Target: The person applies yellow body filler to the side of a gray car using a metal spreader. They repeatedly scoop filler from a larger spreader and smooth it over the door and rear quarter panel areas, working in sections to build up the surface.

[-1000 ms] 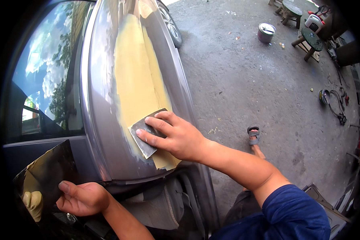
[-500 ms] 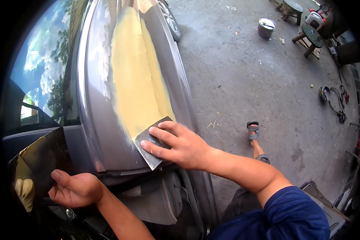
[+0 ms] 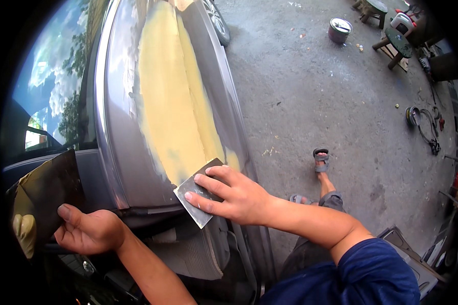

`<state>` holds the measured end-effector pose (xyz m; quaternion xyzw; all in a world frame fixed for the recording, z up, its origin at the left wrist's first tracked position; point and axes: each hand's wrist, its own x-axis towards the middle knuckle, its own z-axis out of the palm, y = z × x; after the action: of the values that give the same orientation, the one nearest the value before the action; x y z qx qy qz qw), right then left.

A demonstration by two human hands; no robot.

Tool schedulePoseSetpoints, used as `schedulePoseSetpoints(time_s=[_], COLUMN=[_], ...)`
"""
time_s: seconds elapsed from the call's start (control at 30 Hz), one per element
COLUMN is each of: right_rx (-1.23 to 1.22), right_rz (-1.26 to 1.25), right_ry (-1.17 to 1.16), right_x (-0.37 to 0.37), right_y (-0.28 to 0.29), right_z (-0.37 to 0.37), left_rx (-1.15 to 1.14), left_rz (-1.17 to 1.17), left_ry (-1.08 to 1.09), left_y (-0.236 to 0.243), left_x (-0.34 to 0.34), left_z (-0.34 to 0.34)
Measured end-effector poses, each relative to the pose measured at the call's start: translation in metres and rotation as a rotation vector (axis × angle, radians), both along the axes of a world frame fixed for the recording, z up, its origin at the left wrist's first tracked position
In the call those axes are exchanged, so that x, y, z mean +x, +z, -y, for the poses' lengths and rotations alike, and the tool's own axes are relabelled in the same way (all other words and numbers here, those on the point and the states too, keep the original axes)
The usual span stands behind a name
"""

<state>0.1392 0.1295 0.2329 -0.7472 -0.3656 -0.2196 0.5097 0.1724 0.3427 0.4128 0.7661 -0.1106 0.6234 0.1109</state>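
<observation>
Spreader (image 3: 195, 213) beneath right grip (image 3: 244, 200); touching

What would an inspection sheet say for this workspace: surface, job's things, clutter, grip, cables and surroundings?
Surface: grey car panel bearing a long yellow filler patch, ridged lengthwise, thin at the edges; wet or dry cannot be told.
Job's things: flat spreader at the patch's near end; dark board bearing a yellow paste lump.
Clutter: pail, wooden stools and white jug, upper right.
Grip: right fingers lie over the spreader, thumb hidden; left fingers hold the dark board.
Cables: dark cord or hose, loosely looped on the floor.
Surroundings: car window left; car wheel beyond the panel.
</observation>
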Motion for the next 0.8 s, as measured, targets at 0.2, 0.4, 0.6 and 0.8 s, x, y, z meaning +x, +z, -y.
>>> schedulePoseSetpoints(time_s=[0.2,0.4,0.6,0.8], right_rx=[-0.025,-0.019,-0.029,-0.113], right_rz=[-0.016,-0.035,-0.035,-0.078], right_ry=[0.015,0.055,0.088,0.202], right_x=[-0.013,-0.021,-0.031,-0.053], right_y=[-0.007,-0.010,-0.016,-0.025], right_z=[0.004,0.006,0.007,0.025], left_rx=[0.006,0.035,0.044,0.048], left_rz=[-0.009,-0.016,-0.025,-0.055], left_ry=[0.006,0.028,0.051,0.128], left_y=[-0.004,-0.004,-0.005,-0.006], left_x=[0.006,0.004,0.004,0.003], left_z=[0.005,-0.012,-0.024,-0.025])
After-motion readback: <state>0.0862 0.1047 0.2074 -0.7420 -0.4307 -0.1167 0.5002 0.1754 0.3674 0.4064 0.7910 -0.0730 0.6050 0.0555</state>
